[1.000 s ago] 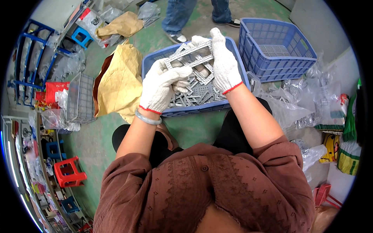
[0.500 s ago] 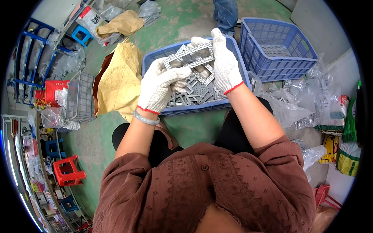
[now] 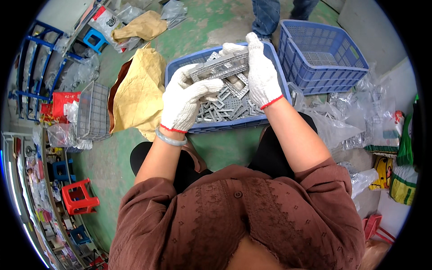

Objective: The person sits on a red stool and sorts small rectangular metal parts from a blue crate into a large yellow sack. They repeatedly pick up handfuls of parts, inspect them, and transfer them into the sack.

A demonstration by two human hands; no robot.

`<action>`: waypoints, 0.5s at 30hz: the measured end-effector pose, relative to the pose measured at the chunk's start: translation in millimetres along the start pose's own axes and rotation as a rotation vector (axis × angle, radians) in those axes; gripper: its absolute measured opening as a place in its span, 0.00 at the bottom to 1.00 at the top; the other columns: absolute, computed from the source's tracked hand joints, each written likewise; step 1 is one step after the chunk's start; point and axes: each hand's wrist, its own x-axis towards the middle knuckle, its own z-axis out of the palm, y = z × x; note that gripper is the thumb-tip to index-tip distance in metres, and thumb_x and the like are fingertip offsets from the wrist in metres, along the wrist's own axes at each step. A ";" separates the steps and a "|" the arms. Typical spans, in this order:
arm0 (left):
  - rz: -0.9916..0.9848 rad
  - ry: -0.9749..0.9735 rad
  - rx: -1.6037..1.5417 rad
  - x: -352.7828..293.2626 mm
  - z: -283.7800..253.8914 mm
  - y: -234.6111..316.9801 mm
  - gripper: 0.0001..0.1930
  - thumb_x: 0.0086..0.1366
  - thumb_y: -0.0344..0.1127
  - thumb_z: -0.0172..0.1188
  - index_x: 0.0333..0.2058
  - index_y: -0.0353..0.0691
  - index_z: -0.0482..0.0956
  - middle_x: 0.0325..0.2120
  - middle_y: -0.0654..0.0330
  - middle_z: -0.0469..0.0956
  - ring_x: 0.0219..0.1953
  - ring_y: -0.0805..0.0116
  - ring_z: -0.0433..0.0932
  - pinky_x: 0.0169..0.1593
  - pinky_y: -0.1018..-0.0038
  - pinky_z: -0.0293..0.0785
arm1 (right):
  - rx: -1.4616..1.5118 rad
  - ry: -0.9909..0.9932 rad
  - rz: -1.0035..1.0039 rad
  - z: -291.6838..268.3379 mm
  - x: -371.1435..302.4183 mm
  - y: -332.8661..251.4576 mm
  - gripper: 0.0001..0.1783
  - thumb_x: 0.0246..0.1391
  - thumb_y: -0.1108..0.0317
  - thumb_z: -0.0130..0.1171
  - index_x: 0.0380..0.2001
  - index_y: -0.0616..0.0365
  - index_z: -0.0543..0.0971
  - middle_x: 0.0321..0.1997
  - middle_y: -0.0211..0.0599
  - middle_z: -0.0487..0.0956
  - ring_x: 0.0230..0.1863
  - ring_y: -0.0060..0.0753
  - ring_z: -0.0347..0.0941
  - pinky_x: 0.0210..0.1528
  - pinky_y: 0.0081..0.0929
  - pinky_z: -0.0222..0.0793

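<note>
Both my hands wear white knit gloves with red cuffs. Between them, above a blue plastic crate (image 3: 180, 63), I hold a grey rectangular metal frame (image 3: 220, 66), tilted so that its side wall shows. My left hand (image 3: 183, 96) is closed on the frame's left end, thumb below it. My right hand (image 3: 261, 74) grips the right end, thumb pointing away from me and fingers partly hidden behind the frame. Under my hands in the crate lie more grey metal frames (image 3: 241, 88) and a heap of small grey metal pieces (image 3: 216, 113).
A second blue crate (image 3: 333, 74) stands at the right, near a person's jeans-clad legs (image 3: 265, 20). To the left are a yellow sack (image 3: 139, 90), a grey basket (image 3: 92, 112) and a red stool (image 3: 78, 197). Clear plastic bags (image 3: 335, 128) lie at the right.
The metal frame has been tipped, so its open middle now looks narrower and its side wall shows. My hands stay nearly in place. The person's legs beyond the crate have shifted right.
</note>
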 end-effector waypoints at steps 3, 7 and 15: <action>0.023 0.035 -0.027 -1.6 2.7 -1.0 0.17 0.58 0.21 0.65 0.46 0.31 0.74 0.34 0.55 0.81 0.31 0.67 0.80 0.34 0.74 0.76 | 0.034 -0.003 -0.009 -1.8 2.3 3.8 0.35 0.66 0.39 0.48 0.49 0.64 0.81 0.43 0.42 0.83 0.41 0.31 0.80 0.41 0.27 0.78; 0.147 0.030 0.015 -3.8 -4.7 -6.3 0.16 0.57 0.19 0.65 0.44 0.32 0.76 0.37 0.54 0.81 0.35 0.65 0.81 0.40 0.72 0.78 | 0.009 0.006 0.003 1.4 2.3 4.9 0.34 0.66 0.38 0.47 0.51 0.62 0.79 0.44 0.41 0.83 0.39 0.28 0.79 0.36 0.25 0.75; 0.934 0.039 0.612 4.9 -11.2 -12.4 0.12 0.52 0.14 0.65 0.33 0.36 0.82 0.38 0.53 0.81 0.43 0.62 0.80 0.48 0.69 0.77 | -0.099 -0.076 -0.048 5.5 -8.1 2.8 0.34 0.70 0.40 0.40 0.56 0.59 0.75 0.46 0.40 0.83 0.29 0.22 0.77 0.21 0.18 0.66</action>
